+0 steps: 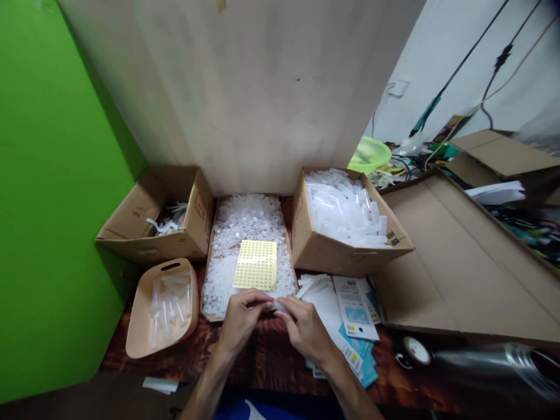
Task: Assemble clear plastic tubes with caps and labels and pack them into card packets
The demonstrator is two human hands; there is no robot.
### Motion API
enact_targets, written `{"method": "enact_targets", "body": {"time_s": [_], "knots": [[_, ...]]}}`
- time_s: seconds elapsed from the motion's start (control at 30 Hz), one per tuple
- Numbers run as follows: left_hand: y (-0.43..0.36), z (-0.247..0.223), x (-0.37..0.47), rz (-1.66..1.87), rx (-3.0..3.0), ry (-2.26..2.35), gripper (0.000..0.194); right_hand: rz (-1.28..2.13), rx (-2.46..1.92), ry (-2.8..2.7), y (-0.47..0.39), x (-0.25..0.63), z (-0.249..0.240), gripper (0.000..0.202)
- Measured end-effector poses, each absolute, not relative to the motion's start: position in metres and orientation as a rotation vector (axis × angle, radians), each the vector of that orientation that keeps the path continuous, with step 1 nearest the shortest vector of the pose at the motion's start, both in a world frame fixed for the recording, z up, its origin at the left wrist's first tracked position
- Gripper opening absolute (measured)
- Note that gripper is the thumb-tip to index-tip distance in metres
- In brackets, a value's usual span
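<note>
Both my hands meet at the front edge of a shallow tray (208,316) heaped with small clear plastic pieces (251,213). My right hand (301,324) is closed around a small translucent plastic tube (277,305), most of it covered by the fingers. The fingertips of my left hand (242,321) pinch at the tube's left end; whether they hold a separate small part there I cannot make out. Just beyond the fingers, a yellow sheet of small printed stickers (256,265) lies on the pieces.
A cardboard box (345,259) full of translucent tubes stands right of the tray, another box (153,248) at left. A beige basket (135,332) holds several tubes. Printed packaging cards (354,309) lie at right, near a round dial (417,351) and a large cardboard box (464,262).
</note>
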State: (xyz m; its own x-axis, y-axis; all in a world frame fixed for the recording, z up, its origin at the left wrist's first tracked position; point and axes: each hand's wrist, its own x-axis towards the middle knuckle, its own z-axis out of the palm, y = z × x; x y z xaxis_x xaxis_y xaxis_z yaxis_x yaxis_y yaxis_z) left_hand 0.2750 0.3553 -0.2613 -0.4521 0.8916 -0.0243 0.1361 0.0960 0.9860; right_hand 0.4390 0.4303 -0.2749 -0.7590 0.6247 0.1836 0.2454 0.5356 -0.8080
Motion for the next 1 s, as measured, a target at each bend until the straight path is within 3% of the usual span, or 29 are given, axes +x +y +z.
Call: {"method": "enact_targets", "body": {"time_s": [0.23,0.37,0.5,0.63,0.83,1.0], "knots": [[0.372,-0.268,0.259,1.328,1.142,1.618,0.008,1.170,-0.772,-2.251,0.440,0.428,-0.279,0.020],[0.411,-0.257,0.223,1.083,1.497,1.575,0.016,1.161,-0.826,-2.081,0.457,0.414,-0.277,0.026],[0.472,-0.255,0.188,0.772,1.791,2.007,0.022,1.136,-0.811,-1.935,0.468,0.417,-0.264,0.043],[0.510,-0.268,0.175,0.674,1.829,2.046,0.022,1.100,-0.732,-1.899,0.465,0.434,-0.250,0.041],[0.485,-0.254,0.195,0.880,1.796,2.021,0.020,0.938,-0.885,-1.730,0.455,0.453,-0.249,0.017],[0.416,-0.232,0.242,1.355,1.297,1.471,0.025,0.888,-0.717,-1.739,0.456,0.457,-0.247,0.010]]}}
